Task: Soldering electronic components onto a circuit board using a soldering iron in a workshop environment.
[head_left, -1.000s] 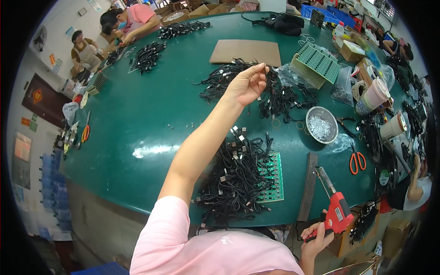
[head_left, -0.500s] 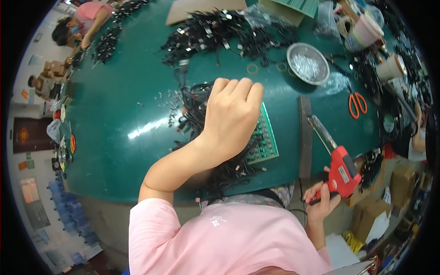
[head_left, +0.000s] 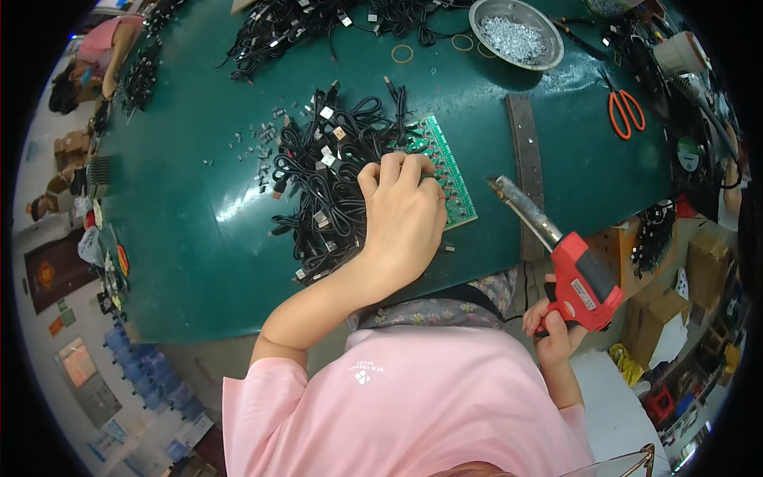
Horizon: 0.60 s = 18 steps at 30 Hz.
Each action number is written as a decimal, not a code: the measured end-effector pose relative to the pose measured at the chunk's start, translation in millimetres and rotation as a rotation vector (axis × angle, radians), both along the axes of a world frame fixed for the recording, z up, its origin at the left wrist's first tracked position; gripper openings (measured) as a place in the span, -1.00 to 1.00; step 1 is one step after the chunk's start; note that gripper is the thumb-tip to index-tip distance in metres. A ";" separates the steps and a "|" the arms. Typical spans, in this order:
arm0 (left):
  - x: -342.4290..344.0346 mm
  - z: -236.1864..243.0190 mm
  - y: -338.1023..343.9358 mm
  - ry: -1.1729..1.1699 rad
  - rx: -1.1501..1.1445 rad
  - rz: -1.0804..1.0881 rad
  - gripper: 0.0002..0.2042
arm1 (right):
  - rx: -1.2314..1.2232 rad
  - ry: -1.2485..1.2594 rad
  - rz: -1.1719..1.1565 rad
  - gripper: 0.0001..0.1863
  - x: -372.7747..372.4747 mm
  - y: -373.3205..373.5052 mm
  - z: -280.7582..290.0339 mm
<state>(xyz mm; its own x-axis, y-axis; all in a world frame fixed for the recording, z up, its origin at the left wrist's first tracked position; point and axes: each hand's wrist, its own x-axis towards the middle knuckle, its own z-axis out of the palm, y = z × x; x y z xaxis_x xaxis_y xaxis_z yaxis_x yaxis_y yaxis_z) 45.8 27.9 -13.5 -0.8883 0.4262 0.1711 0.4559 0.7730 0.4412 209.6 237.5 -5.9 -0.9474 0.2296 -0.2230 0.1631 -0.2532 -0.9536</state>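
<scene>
Circuit board [head_left: 457, 189] lies partly beneath and right of our left grip [head_left: 405, 213], curled so we cannot tell whether it pinches anything, while our right grip [head_left: 558, 332] wraps the red gun-shaped tool [head_left: 584, 280], best aimed away from skin.

Counter [head_left: 214, 266] looks smooth, glossy. Soldering gun [head_left: 582, 280] has matt plastic body, stained metal barrel [head_left: 532, 217]. Cables [head_left: 327, 199] are plastic with slight sheen, plugs [head_left: 321, 219] shiny metal. Bowl [head_left: 551, 52] is smooth metal. Scissors [head_left: 615, 93] have smooth plastic handles. Bar [head_left: 525, 151] looks rough, matt; wood or metal unclear. Shirt [head_left: 445, 405] is matt cloth.
</scene>
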 end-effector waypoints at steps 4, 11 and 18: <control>3.7 -4.8 5.8 -0.016 0.044 0.045 -0.94 | 0.018 -0.077 0.038 -0.47 18.2 5.0 -10.6; 8.2 -12.2 15.8 0.010 0.038 0.049 -0.91 | 0.005 -0.096 0.044 -0.49 19.0 5.2 -12.8; 10.7 -17.7 19.3 0.050 0.016 0.054 -0.91 | 0.070 -0.124 0.073 -0.47 19.4 1.5 -19.1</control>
<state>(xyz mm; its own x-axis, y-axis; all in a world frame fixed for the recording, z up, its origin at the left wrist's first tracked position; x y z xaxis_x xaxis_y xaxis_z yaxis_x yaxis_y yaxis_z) 56.5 47.2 -31.2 -0.9000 0.3746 0.2228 0.4356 0.7900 0.4314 229.0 239.0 -25.0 -0.9285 0.1799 -0.3249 0.2961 -0.1697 -0.9400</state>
